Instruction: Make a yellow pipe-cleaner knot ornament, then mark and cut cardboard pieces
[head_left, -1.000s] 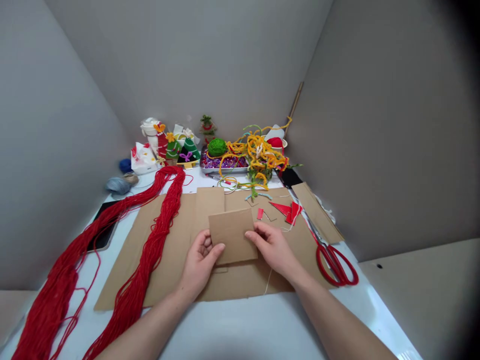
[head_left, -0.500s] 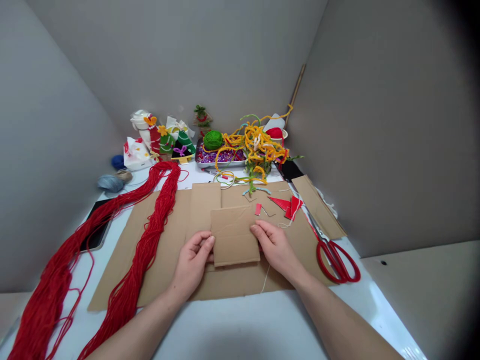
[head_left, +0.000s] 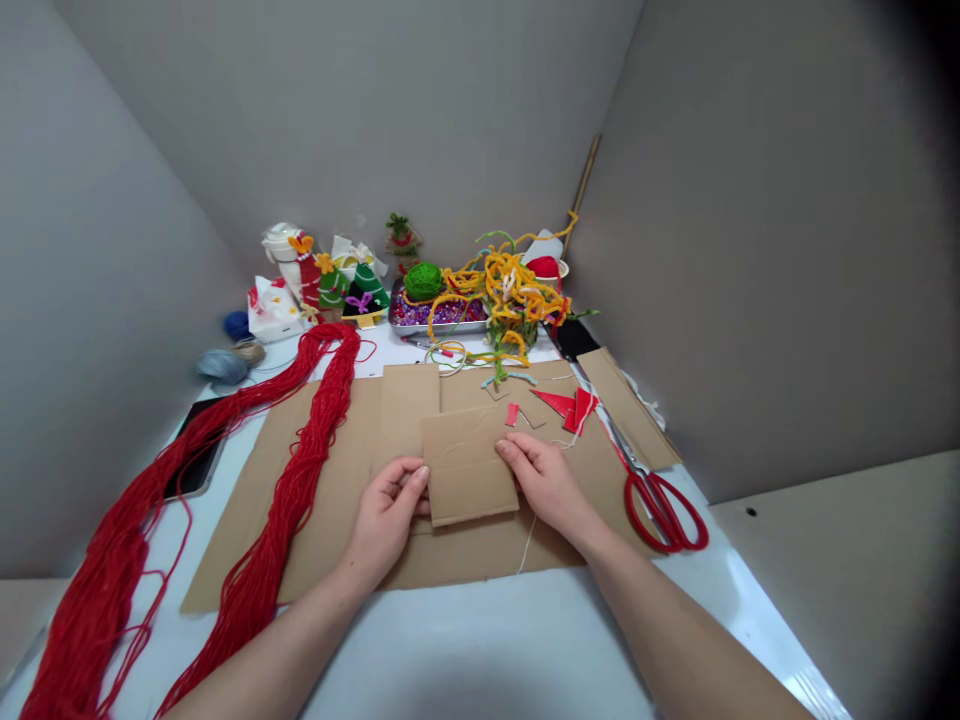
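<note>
A small squarish piece of cardboard (head_left: 471, 468) is held up between both hands, just over a large cardboard sheet (head_left: 465, 565) that lies flat on the white table. My left hand (head_left: 390, 505) pinches its left edge, thumb in front and fingers behind. At its right edge my right hand (head_left: 541, 478) grips it the same way. Behind the piece lies a cardboard strip (head_left: 411, 395) on the sheet. Red scraps (head_left: 574, 408) rest to the right, with a thin white thread nearby.
A long skein of red yarn (head_left: 311, 460) loops over the left side, partly across a phone (head_left: 199, 460). Red-handled scissors (head_left: 666, 508) lie at the right by a folded cardboard strip (head_left: 628, 405). Tangled yellow yarn (head_left: 517, 290), a bead tray (head_left: 442, 325) and felt decorations (head_left: 364, 290) stand behind.
Both hands keep the same hold on the cardboard piece, which is tilted slightly more. The camera view has shifted a little, moving the right-hand objects slightly left.
</note>
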